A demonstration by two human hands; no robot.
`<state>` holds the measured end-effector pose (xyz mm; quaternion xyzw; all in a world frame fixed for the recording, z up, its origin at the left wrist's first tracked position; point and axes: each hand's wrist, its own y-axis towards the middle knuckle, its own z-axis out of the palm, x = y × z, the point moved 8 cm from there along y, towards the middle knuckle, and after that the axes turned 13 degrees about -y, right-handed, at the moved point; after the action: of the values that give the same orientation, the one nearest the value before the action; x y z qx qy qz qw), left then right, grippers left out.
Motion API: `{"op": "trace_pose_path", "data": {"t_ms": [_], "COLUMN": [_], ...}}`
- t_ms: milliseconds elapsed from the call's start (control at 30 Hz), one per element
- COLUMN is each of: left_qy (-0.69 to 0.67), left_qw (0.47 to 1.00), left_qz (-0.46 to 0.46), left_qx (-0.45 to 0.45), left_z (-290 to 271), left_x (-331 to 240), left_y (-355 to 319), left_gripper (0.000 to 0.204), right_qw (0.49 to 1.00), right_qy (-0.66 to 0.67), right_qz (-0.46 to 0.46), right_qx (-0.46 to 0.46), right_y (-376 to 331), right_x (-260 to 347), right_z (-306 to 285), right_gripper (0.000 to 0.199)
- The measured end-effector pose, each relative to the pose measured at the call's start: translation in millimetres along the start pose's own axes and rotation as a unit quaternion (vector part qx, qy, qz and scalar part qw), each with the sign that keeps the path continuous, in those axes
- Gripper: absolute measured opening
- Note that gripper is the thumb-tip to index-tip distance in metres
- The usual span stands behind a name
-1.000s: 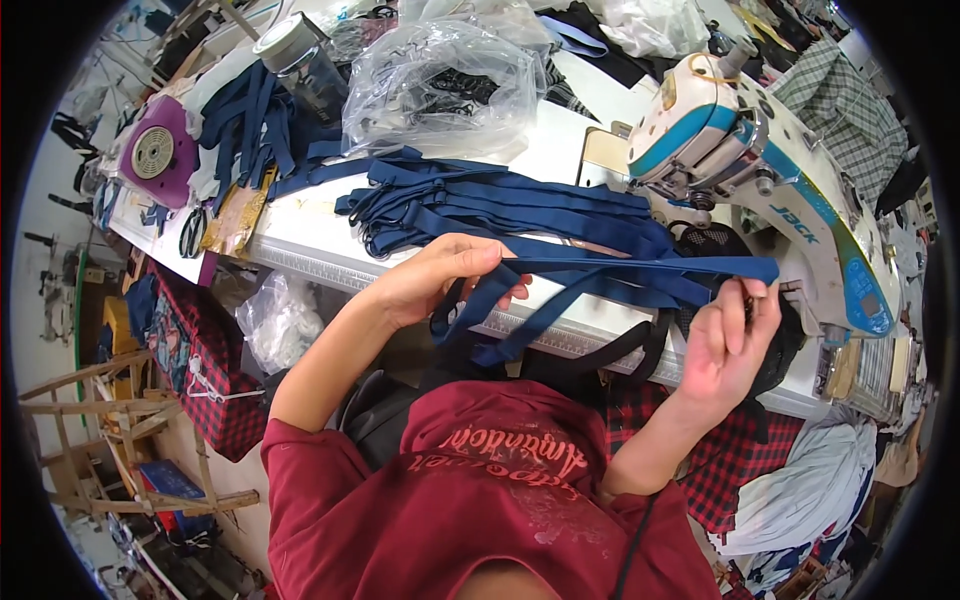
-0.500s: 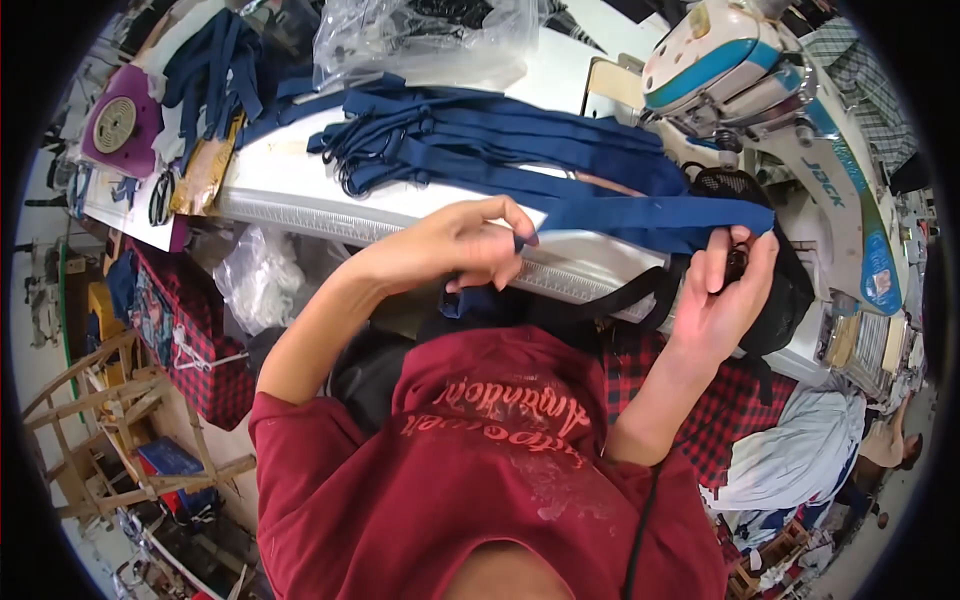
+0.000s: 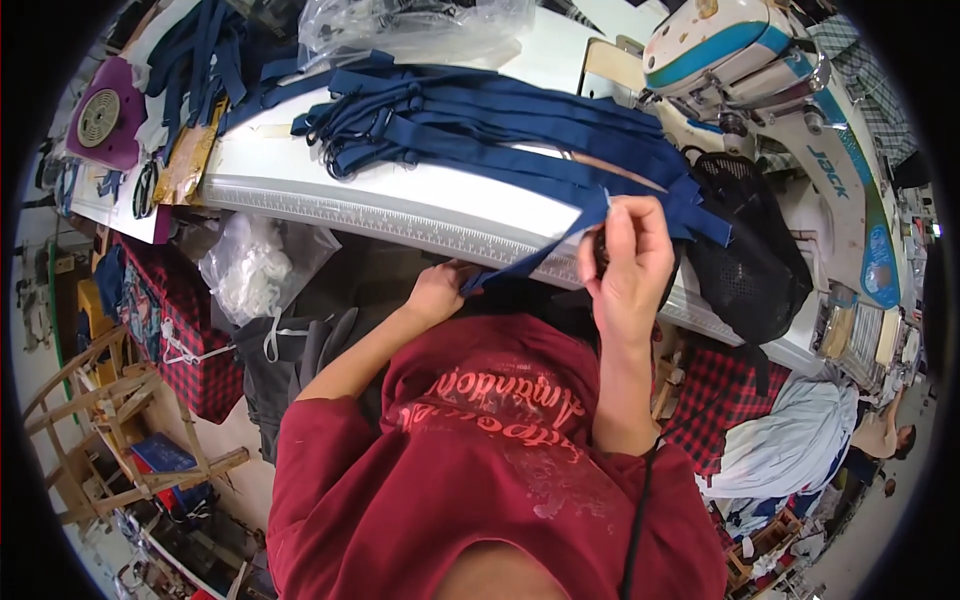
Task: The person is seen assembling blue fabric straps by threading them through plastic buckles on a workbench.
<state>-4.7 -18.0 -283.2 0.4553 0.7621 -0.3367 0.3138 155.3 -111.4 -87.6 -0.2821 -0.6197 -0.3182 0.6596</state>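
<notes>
A narrow blue fabric strap (image 3: 535, 262) runs slantwise across the table's front edge between my hands. My left hand (image 3: 437, 293) is closed on its lower end, close to my body just off the edge. At the upper end my right hand (image 3: 632, 255) pinches the strap between thumb and fingertips. Something small and dark (image 3: 600, 252) sits inside the curled fingers of that hand; its kind I cannot make out. Beyond lies a pile of similar blue straps (image 3: 500, 125), with dark rings or buckles bunched at its left end.
A white sewing machine (image 3: 720, 50) stands at the far right, a black mesh bag (image 3: 745, 270) in front of it. A ruler strip (image 3: 380, 225) follows the table edge. Clear plastic (image 3: 420, 35) lies at the back; a purple device (image 3: 110, 115) stands far left.
My right hand has moved left, away from the mesh bag. My left hand has dropped toward my body, and the strap between them now slants down to the left.
</notes>
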Motion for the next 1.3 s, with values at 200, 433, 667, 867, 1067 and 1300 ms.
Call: {"op": "trace_pose_path", "data": {"t_ms": [200,433,667,867,1067,1300], "left_qy": [-0.12,-0.278,-0.057,0.294,0.298,0.141], "left_qw": [0.993,0.957,0.985,0.895,0.915,0.938], "left_qz": [0.0,-0.005,0.15,0.226,0.179,0.224], "left_qx": [0.007,0.084,-0.056,-0.248,-0.205,-0.223], "left_z": [-28.8,-50.4,-135.2,-236.0,-257.9,-242.1], "left_x": [-17.9,-76.5,-136.7,-174.5,-149.1,-163.6], "left_y": [-12.8,-28.7,-47.4,-27.7,11.3,-27.6], "left_gripper": [0.027,0.04,0.035,0.036,0.068,0.038], "right_qw": [0.994,0.992,0.979,0.965,0.937,0.85], "right_qy": [0.085,0.081,0.107,-0.008,-0.3,-0.478], "right_qz": [-0.062,-0.067,-0.105,-0.169,-0.105,-0.181], "right_qx": [0.006,-0.071,-0.141,-0.201,-0.145,-0.131], "right_y": [2.9,0.0,4.5,10.0,31.5,9.0], "right_x": [29.2,39.9,58.8,71.5,37.9,49.1], "right_z": [-18.7,-43.5,-90.5,-103.5,-73.0,-40.2], "right_gripper": [0.014,0.013,0.014,0.013,0.013,0.016]}}
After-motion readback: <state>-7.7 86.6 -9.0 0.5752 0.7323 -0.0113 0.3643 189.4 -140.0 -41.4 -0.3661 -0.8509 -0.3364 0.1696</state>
